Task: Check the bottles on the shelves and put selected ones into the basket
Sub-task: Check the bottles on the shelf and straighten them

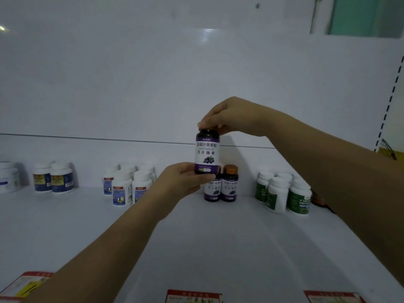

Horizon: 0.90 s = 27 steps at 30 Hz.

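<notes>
a dark purple-labelled bottle (207,151) stands upright at frame centre, lifted above the white shelf (218,237). the left hand (183,180) reaches up from lower left, fingers curled round its base; the right hand (229,115), bent downward at the wrist, pinches its cap from above.

So the shelf (218,248) goes left to right along the back: a lone bottle (8,177) at the left edge, then a pair of bottles (53,179), a left bunch (129,184), the centre two (220,186) side by side, and a right bunch (284,193). The raised bottle (207,152) is up off the shelf, just in front of the centre two, with the left grip (185,180) at its base and the right grip (227,117) on its cap. Price tags (194,296) sit along the front edge.
</notes>
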Motion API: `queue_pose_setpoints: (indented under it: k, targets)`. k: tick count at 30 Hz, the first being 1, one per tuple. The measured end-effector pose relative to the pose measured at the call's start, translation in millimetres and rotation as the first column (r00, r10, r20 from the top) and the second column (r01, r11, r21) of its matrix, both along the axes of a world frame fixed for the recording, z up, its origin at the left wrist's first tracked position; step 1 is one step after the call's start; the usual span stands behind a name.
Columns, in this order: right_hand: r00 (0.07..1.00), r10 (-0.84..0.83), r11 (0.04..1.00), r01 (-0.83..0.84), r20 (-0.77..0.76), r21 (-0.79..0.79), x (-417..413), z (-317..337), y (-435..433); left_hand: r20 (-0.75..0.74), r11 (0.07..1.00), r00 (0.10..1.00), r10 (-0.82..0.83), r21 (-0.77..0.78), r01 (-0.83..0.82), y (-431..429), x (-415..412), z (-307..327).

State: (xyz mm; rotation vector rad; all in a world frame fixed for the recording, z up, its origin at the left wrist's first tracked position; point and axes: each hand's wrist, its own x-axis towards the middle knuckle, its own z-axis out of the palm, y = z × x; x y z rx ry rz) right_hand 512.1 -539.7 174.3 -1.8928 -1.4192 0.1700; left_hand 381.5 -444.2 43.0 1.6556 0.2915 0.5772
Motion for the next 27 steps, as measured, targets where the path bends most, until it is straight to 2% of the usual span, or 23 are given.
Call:
queue_pose_setpoints:
  k: [8,12,18,20,23,27]
  targets:
    - [0.996,0.015,1.0,-0.014,-0.084,0.02,6.9,-19.0,-14.4,-0.05,0.996,0.995,0.084,0.016,-0.083,-10.3,-0.9,-3.4]
    - [0.997,0.007,1.0,-0.005,-0.081,0.026,4.3,-14.6,-17.5,-0.006,0.998,0.998,0.065,0.017,-0.065,-14.1,0.1,-1.4]
    - [0.994,-0.072,0.995,0.066,-0.084,-0.072,-4.2,-8.4,-18.5,0.052,0.986,0.987,0.149,0.071,-0.152,-20.7,-1.0,0.1]
    - [0.995,-0.076,0.996,0.072,-0.068,-0.057,-5.4,-6.9,-16.6,0.05,0.985,0.987,0.154,0.071,-0.158,-20.4,-1.0,0.2]
    - [0.996,-0.044,0.999,0.043,-0.078,-0.018,-6.6,-3.4,-16.3,0.035,0.996,0.996,0.08,0.025,-0.081,-16.7,-3.5,1.1]
    - [0.971,0.088,0.996,-0.083,-0.223,0.032,-10.1,-3.6,-20.0,0.105,0.99,0.987,-0.121,-0.066,0.128,-11.9,-8.5,2.0]
